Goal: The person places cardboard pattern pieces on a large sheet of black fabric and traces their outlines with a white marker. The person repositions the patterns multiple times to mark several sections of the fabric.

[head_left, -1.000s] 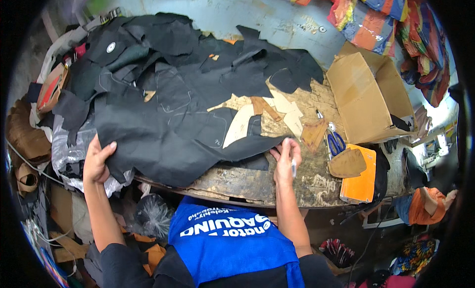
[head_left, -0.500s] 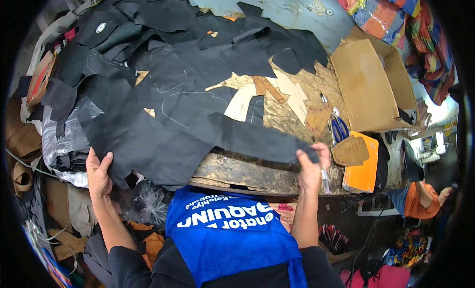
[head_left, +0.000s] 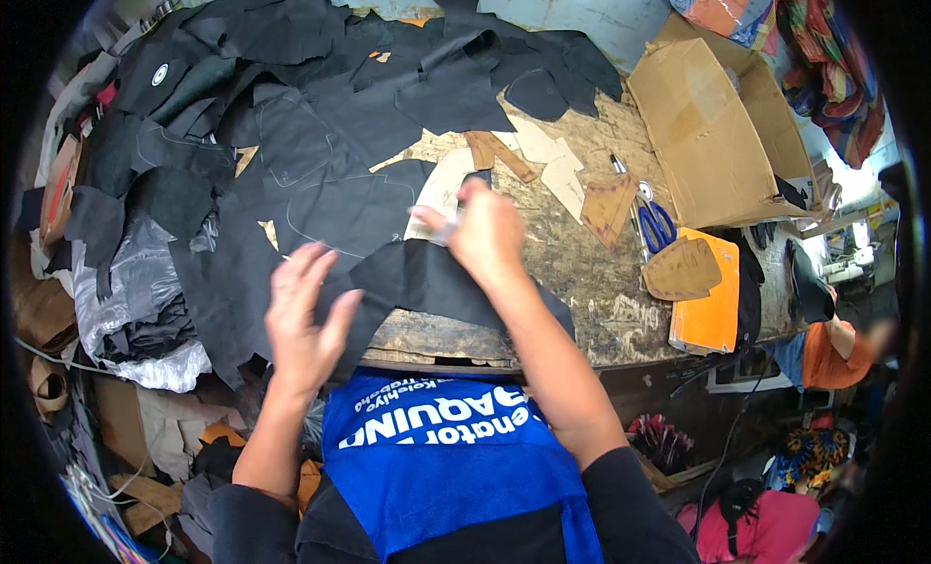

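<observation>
In the head view, the left hand is spread, fingers apart, over the near part of the black sheet material, which lies across the left and middle of the worktop. The right hand is curled and blurred at the cream pattern piece on that material; whether it pinches anything, I cannot tell. Brown pattern piece and blue-handled scissors lie to the right, near the open cardboard box.
</observation>
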### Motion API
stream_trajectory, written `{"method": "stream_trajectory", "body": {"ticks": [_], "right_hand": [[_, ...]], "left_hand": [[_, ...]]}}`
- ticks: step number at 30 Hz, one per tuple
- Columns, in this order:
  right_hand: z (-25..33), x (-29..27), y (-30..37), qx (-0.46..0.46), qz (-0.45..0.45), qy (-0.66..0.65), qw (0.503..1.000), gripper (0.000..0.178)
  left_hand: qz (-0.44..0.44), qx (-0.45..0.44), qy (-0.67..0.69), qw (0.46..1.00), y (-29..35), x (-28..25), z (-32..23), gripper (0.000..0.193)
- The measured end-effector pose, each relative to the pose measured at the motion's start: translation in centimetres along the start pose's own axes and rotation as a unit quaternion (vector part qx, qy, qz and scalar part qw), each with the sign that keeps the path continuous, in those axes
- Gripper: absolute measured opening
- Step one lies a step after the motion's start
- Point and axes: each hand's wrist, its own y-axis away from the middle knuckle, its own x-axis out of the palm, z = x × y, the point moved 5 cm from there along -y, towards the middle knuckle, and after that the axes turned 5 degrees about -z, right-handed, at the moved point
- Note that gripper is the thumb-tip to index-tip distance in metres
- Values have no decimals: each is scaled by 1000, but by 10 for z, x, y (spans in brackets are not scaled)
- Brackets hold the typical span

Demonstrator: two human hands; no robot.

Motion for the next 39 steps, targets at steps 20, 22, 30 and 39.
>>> {"method": "stream_trajectory", "body": {"ticks": [20, 22, 30, 39], "right_hand": [[-102, -133, -7, 186, -206, -700, 658, 26], [-78, -107, 29, 176, -214, -724, 632, 35], [-39, -14, 105, 203, -63, -710, 671, 21], [-78, -27, 139, 209, -85, -618, 754, 20]], "left_hand": [[-43, -14, 12, 999, -36, 53, -7, 39], [21, -185, 250, 950, -28, 61, -12, 54], [176, -116, 225, 951, -38, 84, -32, 77], [308, -106, -101, 940, -26, 61, 6, 79]]}}
